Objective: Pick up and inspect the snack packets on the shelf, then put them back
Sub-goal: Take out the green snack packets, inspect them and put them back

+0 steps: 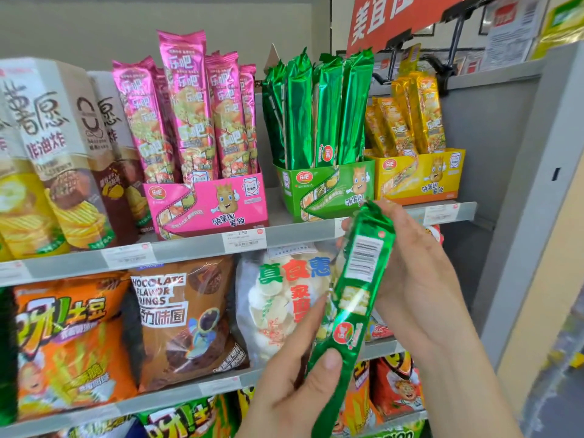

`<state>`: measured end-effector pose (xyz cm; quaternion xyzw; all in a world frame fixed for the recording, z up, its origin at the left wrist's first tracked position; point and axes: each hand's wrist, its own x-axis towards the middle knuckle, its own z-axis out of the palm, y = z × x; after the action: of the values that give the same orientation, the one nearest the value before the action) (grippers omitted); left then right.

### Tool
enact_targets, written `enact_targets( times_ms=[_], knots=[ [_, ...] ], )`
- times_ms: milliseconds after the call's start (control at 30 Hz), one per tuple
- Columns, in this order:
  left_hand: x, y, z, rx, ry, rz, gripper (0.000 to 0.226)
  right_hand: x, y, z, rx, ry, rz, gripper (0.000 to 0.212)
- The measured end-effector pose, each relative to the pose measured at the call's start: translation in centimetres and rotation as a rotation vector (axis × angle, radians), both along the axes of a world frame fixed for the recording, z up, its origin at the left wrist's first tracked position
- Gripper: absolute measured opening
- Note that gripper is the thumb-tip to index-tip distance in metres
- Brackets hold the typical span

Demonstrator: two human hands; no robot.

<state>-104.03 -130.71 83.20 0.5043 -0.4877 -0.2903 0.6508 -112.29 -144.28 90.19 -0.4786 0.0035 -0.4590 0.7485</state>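
Packets in pink foil (186, 105) stand upright in their carton so the labels face the aisle. Lower down, the left hand (294, 384) grips the bottom end of a long green foil snack packet (357, 295), thumb pressed on its face. Above, the green cardboard display carton (325, 191) holds matching packets upright. The right hand (417, 279) holds the packet's upper half, fingers behind it, turning the barcode side up, likely for reading. The packet slants between both hands, below its carton.

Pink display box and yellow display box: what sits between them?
The green display box of upright green packets sits between them, in the head view.
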Motion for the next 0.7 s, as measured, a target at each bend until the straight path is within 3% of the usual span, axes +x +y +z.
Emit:
enact_targets(
  times_ms=[100, 133, 200, 333, 500, 700],
  knots=[
    [0.6, 0.6, -0.9, 0.041, 0.131, -0.05, 0.127, 0.3, 0.3, -0.3, -0.035, 0.007, 0.04, 0.067],
    [0.5, 0.7, -0.7, 0.025, 0.231, -0.083, 0.124, 0.4, 0.4, -0.3, -0.041, 0.014, 0.05, 0.071],
    [0.1, 0.2, 0.0, 0.05, 0.313, -0.031, 0.098, 0.5, 0.6, -0.3, -0.045, 0.017, 0.055, 0.07],
    [-0.1, 0.9, -0.4, 0.012, 0.183, 0.009, 0.085, 0.7, 1.1, -0.4, -0.028, -0.027, -0.002, 0.052],
    [0.4, 0.3, 0.1, -0.08, -0.14, 0.184, 0.064, 0.9, 1.9, -0.1, -0.093, -0.02, -0.2, 0.051],
    [0.6, 0.9, -0.4, -0.029, -0.052, 0.079, 0.056, 1.1, 2.1, -0.3, -0.132, 0.065, -0.272, 0.038]
  ],
)
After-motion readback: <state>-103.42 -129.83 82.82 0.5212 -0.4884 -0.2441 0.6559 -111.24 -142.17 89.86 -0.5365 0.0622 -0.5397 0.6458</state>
